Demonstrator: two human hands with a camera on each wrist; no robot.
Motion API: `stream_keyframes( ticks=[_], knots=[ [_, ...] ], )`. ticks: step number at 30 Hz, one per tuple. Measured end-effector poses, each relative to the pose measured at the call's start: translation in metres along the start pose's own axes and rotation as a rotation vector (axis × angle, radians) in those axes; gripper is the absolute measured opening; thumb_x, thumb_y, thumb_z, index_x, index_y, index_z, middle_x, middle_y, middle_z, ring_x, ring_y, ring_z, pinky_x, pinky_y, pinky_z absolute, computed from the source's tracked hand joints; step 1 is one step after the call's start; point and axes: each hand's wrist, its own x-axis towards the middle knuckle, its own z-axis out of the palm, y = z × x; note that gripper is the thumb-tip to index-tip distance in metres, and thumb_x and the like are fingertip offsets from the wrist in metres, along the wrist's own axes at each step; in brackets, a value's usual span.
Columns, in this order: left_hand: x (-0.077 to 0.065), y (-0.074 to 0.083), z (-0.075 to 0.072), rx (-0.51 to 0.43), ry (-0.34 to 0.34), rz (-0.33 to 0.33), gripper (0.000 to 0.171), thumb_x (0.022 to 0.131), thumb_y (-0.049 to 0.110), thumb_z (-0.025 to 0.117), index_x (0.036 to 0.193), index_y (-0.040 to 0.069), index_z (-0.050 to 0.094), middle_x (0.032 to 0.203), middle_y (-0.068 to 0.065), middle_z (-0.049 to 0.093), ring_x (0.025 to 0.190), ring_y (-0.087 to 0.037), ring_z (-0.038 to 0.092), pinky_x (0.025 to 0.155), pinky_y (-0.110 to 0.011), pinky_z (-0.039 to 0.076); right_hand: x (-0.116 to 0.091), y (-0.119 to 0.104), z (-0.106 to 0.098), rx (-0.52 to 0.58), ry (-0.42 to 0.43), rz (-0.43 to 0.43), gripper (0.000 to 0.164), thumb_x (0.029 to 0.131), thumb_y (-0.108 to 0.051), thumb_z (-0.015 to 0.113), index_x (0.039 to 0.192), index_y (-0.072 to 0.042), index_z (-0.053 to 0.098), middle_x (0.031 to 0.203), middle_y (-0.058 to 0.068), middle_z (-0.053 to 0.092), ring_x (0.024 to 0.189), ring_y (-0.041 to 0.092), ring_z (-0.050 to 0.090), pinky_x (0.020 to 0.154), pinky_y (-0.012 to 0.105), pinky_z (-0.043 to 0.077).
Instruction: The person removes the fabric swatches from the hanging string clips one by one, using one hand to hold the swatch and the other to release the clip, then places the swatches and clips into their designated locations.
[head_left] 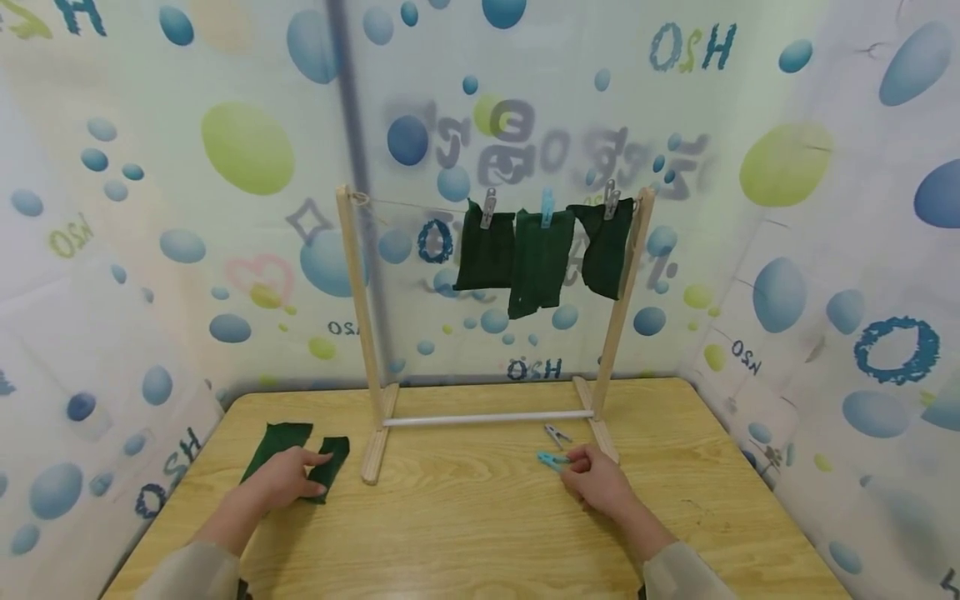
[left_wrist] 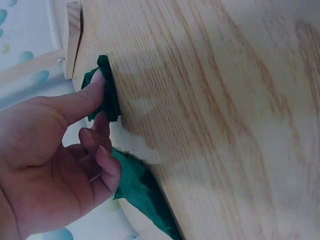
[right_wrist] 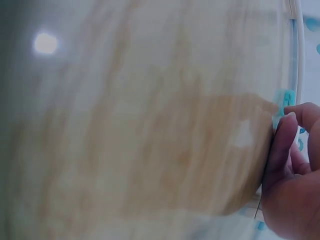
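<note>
My left hand [head_left: 281, 477] pinches a small dark green cloth [head_left: 334, 462] between thumb and fingers, just over the table's left side. In the left wrist view the cloth [left_wrist: 113, 102] looks folded at the fingertips. Another green cloth [head_left: 274, 440] lies beside and partly behind that hand. On the other side, my right hand [head_left: 602, 485] holds a light blue clothespin [head_left: 551, 460] by one end, close to the tabletop. A grey clothespin [head_left: 557, 434] lies just beyond it. The right wrist view shows thumb and finger meeting at the blue clothespin [right_wrist: 287, 102].
A wooden stand [head_left: 361, 308] with a white bottom rod [head_left: 487, 418] occupies the table's [head_left: 450, 533] back. Three green cloths hang on its string [head_left: 416, 203], held by grey clothespins [head_left: 488, 210] and a blue one [head_left: 547, 208]. A patterned curtain [head_left: 247, 342] surrounds the table.
</note>
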Motion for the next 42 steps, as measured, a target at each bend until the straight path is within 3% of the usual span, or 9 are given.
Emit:
stream_keyframes(
  ticks=[3,7,13,19,27,30,35,40,42],
  knots=[
    [-0.002,0.005,-0.001,0.010,-0.002,-0.015,0.072,0.091,0.039,0.090,0.155,0.016,0.065,0.156,-0.031,0.058,0.130,-0.051,0.066,0.109,-0.067,0.053,0.001,-0.001,0.001,-0.011,0.010,-0.011,0.033,0.097,-0.013,0.076,0.126,-0.003,0.066,0.107,0.010,0.068,0.070,0.018,0.061,0.054,0.030,0.054],
    [-0.014,0.025,-0.008,0.002,-0.015,-0.030,0.072,0.091,0.036,0.090,0.154,0.014,0.065,0.157,-0.037,0.053,0.144,-0.061,0.049,0.114,-0.073,0.046,0.002,-0.003,0.003,-0.012,0.033,-0.031,0.032,0.094,-0.010,0.076,0.124,-0.001,0.066,0.103,0.009,0.068,0.064,0.016,0.060,0.051,0.028,0.052],
    [-0.021,0.041,-0.015,0.008,-0.035,-0.049,0.070,0.093,0.034,0.089,0.155,0.013,0.064,0.159,-0.038,0.051,0.149,-0.063,0.042,0.116,-0.073,0.043,0.004,-0.013,0.008,-0.062,0.086,-0.063,0.033,0.094,-0.013,0.077,0.121,0.002,0.067,0.099,0.010,0.068,0.067,0.015,0.060,0.054,0.026,0.050],
    [-0.016,0.033,-0.013,0.012,-0.028,-0.047,0.069,0.094,0.036,0.088,0.155,0.015,0.064,0.159,-0.036,0.052,0.149,-0.062,0.042,0.117,-0.073,0.043,0.009,-0.022,0.018,-0.027,0.098,-0.049,0.032,0.099,-0.015,0.075,0.123,0.003,0.065,0.095,0.011,0.071,0.052,0.014,0.058,0.045,0.027,0.047],
    [-0.022,0.042,-0.012,0.026,-0.028,-0.034,0.068,0.094,0.030,0.088,0.155,0.013,0.064,0.156,-0.038,0.053,0.147,-0.065,0.042,0.114,-0.074,0.044,0.016,-0.025,0.029,-0.078,0.116,-0.027,0.032,0.097,-0.021,0.075,0.120,-0.001,0.065,0.066,0.004,0.067,0.042,0.012,0.057,0.040,0.026,0.048],
    [-0.019,0.037,-0.009,0.007,-0.028,-0.054,0.069,0.093,0.031,0.088,0.155,0.014,0.064,0.158,-0.035,0.054,0.150,-0.062,0.042,0.116,-0.073,0.044,0.018,-0.024,0.032,-0.076,0.112,-0.005,0.032,0.097,-0.021,0.074,0.120,-0.001,0.064,0.060,0.005,0.066,0.042,0.012,0.059,0.039,0.026,0.048],
    [-0.008,0.023,-0.002,-0.001,-0.020,-0.067,0.068,0.094,0.030,0.088,0.156,0.018,0.063,0.160,-0.032,0.053,0.152,-0.060,0.041,0.119,-0.072,0.042,0.020,-0.021,0.035,-0.079,0.122,0.006,0.031,0.097,-0.021,0.075,0.119,-0.001,0.065,0.066,0.005,0.067,0.045,0.013,0.060,0.040,0.026,0.049],
    [-0.040,0.073,-0.022,0.015,-0.018,-0.071,0.064,0.095,0.020,0.086,0.153,0.006,0.064,0.155,-0.040,0.053,0.148,-0.066,0.040,0.116,-0.075,0.042,0.020,-0.020,0.037,-0.071,0.123,-0.004,0.034,0.098,-0.022,0.076,0.121,0.000,0.065,0.076,0.004,0.071,0.046,0.014,0.062,0.041,0.029,0.052],
    [-0.039,0.071,-0.021,0.006,-0.016,-0.081,0.066,0.094,0.023,0.087,0.154,0.008,0.063,0.157,-0.039,0.052,0.150,-0.065,0.040,0.117,-0.075,0.042,0.020,-0.020,0.037,-0.071,0.119,-0.004,0.034,0.098,-0.023,0.076,0.122,0.000,0.065,0.077,0.005,0.072,0.047,0.014,0.062,0.042,0.029,0.053]
  ],
)
